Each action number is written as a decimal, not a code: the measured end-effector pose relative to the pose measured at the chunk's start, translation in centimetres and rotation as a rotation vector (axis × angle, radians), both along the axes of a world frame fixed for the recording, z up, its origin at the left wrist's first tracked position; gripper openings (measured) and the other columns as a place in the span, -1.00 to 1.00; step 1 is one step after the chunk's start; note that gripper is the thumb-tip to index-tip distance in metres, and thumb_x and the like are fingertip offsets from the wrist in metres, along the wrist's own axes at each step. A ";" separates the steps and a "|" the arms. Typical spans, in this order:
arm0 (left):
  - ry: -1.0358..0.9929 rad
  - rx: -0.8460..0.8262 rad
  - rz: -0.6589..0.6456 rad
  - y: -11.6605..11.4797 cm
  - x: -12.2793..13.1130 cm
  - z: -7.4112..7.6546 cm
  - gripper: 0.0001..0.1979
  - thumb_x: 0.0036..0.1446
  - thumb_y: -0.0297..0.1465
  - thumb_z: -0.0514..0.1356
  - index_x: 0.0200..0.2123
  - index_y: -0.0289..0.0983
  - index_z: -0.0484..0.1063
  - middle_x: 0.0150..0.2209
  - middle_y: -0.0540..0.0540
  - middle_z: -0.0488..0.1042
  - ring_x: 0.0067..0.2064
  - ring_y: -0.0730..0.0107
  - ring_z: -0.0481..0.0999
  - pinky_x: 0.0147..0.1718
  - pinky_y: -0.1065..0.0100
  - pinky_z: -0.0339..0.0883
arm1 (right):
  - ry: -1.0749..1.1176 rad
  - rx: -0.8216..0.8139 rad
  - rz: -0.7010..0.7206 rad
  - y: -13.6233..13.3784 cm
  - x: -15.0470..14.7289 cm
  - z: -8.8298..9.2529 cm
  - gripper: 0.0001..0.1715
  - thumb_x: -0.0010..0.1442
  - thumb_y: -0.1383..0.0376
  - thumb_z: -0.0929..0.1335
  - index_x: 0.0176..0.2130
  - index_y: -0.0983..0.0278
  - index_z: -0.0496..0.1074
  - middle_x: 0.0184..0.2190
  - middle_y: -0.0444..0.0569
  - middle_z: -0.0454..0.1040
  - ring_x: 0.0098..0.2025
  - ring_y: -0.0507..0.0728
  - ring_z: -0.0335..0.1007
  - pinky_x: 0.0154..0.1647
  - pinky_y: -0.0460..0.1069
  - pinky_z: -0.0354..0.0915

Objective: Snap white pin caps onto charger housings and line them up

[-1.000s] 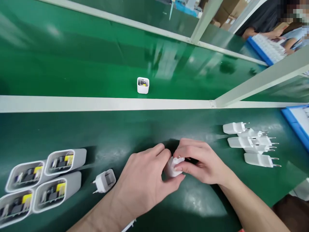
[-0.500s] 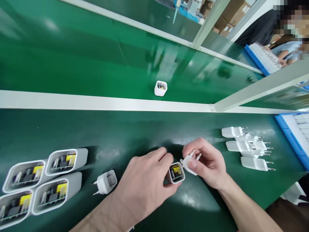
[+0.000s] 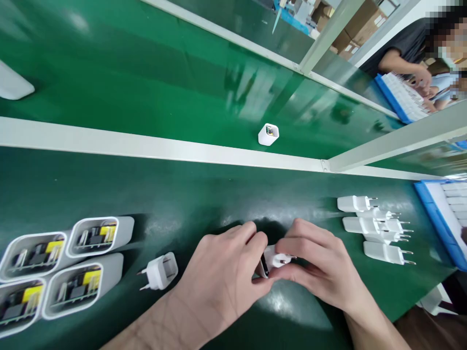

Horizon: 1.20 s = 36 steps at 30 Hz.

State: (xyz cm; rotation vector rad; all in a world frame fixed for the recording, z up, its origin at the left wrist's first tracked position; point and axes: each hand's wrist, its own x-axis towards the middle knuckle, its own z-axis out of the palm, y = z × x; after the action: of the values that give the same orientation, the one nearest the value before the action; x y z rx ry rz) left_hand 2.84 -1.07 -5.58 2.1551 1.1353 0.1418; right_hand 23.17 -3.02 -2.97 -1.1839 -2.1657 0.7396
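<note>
My left hand is closed around a white charger housing, most of it hidden by the fingers. A dark gap shows at its open end. My right hand pinches a white two-pin plug cap against that end, its pins pointing right; it looks slightly tilted, not flush. Left of my left hand, a loose plug cap lies on the green table with its pins to the left. Several open charger housings with yellow and black parts inside stand at the far left.
Several closed white chargers lie at the right, beside a blue tray. A single open housing stands beyond the white rail. Across the bench, a person's hands are over another blue tray.
My right hand has turned and brought the plug cap onto the housing's open end, which faced up uncovered before. The view has shifted slightly. Across the bench, a person's arm has come into sight.
</note>
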 end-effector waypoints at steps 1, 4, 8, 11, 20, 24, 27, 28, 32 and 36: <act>-0.007 0.005 -0.002 0.0 0.0 -0.1 -0.84 0.17 -0.25 0.23 -0.36 -0.17 0.35 -0.36 0.00 0.40 -0.37 0.37 0.44 -0.51 0.29 0.05 | -0.023 -0.009 0.027 0.0 -0.1 -0.1 -0.86 0.34 0.18 0.44 -0.13 0.16 0.48 -0.40 -0.08 0.48 -0.42 0.11 0.35 -0.45 0.03 0.31; -0.012 -0.004 -0.011 -0.1 0.0 -0.2 -0.89 0.14 -0.30 0.24 -0.35 -0.17 0.36 -0.34 0.00 0.41 -0.33 0.36 0.47 -0.51 0.28 0.06 | 0.017 -0.068 0.062 -0.1 -0.2 -0.3 -0.83 0.36 0.26 0.42 -0.04 0.13 0.45 -0.32 -0.08 0.53 -0.36 0.12 0.40 -0.36 0.04 0.37; -0.027 0.011 -0.028 -0.3 0.0 -0.4 -0.88 0.11 -0.37 0.25 -0.37 -0.18 0.33 -0.36 0.01 0.38 -0.35 0.37 0.46 -0.52 0.28 0.06 | 0.062 -0.089 0.097 -0.2 0.1 -0.3 -0.77 0.34 0.28 0.43 -0.01 0.09 0.45 -0.29 -0.08 0.56 -0.39 0.15 0.41 -0.39 0.08 0.36; -0.053 0.058 -0.026 -0.4 -0.1 -0.5 -0.87 0.11 -0.39 0.24 -0.38 -0.19 0.30 -0.38 0.01 0.36 -0.36 0.37 0.45 -0.54 0.28 0.00 | 0.037 -0.109 0.124 -0.2 0.2 -0.3 -0.77 0.33 0.34 0.42 -0.03 0.09 0.44 -0.27 -0.08 0.57 -0.39 0.16 0.39 -0.39 0.10 0.34; -0.015 0.037 -0.037 -0.1 -0.1 -0.1 -0.86 0.16 -0.31 0.26 -0.36 -0.18 0.35 -0.39 0.01 0.34 -0.37 0.39 0.45 -0.53 0.27 0.04 | -0.007 -0.040 0.188 0.0 -0.2 -0.4 -0.90 0.39 0.30 0.36 -0.07 0.14 0.43 -0.34 -0.06 0.48 -0.40 0.14 0.27 -0.37 0.09 0.27; -0.019 0.072 -0.035 0.0 -0.3 -0.1 -0.84 0.18 -0.27 0.27 -0.31 -0.18 0.36 -0.34 0.02 0.39 -0.31 0.36 0.50 -0.50 0.26 0.10 | -0.172 0.105 0.205 -0.4 -0.2 -0.5 -0.94 0.41 0.31 0.33 -0.12 0.18 0.43 -0.35 -0.05 0.45 -0.38 0.14 0.23 -0.35 0.09 0.20; -0.023 0.090 -0.034 0.2 -0.4 -0.1 -0.82 0.19 -0.23 0.27 -0.31 -0.18 0.36 -0.31 0.03 0.43 -0.29 0.33 0.52 -0.48 0.27 0.11 | -0.203 0.184 0.190 -0.7 -0.5 -0.9 -0.96 0.42 0.32 0.32 -0.14 0.22 0.41 -0.35 -0.04 0.45 -0.37 0.12 0.22 -0.35 0.07 0.16; -0.021 0.098 -0.031 0.2 -0.4 -0.1 -0.82 0.19 -0.23 0.26 -0.31 -0.19 0.36 -0.30 0.03 0.44 -0.29 0.33 0.53 -0.47 0.28 0.12 | -0.188 0.196 0.179 -0.8 -0.7 -1.1 -0.96 0.42 0.32 0.32 -0.15 0.22 0.40 -0.33 -0.04 0.45 -0.36 0.11 0.22 -0.34 0.06 0.17; -0.004 0.175 -0.038 0.2 -0.4 -0.1 -0.76 0.20 -0.18 0.30 -0.23 -0.18 0.38 -0.21 0.01 0.49 -0.20 0.26 0.57 -0.41 0.30 0.20 | -0.174 0.157 0.071 -1.3 0.2 -1.4 -0.91 0.44 0.26 0.33 -0.17 0.21 0.38 -0.31 -0.06 0.46 -0.33 0.08 0.31 -0.31 -0.01 0.26; 0.044 0.222 -0.056 -0.3 -0.1 0.3 -0.59 0.18 -0.09 0.34 -0.06 -0.21 0.38 -0.10 -0.08 0.51 -0.08 0.11 0.58 -0.36 0.27 0.28 | -0.435 0.114 -0.224 -3.1 4.5 0.1 -0.68 0.46 0.04 0.28 -0.15 0.22 0.40 -0.34 -0.06 0.45 -0.35 0.11 0.39 -0.33 -0.01 0.26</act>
State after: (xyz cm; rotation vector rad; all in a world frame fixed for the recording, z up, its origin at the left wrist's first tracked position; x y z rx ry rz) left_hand 2.72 -1.39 -5.31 2.3937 1.1276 0.2051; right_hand 27.65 -6.07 -2.84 -1.6091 -2.3199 0.2751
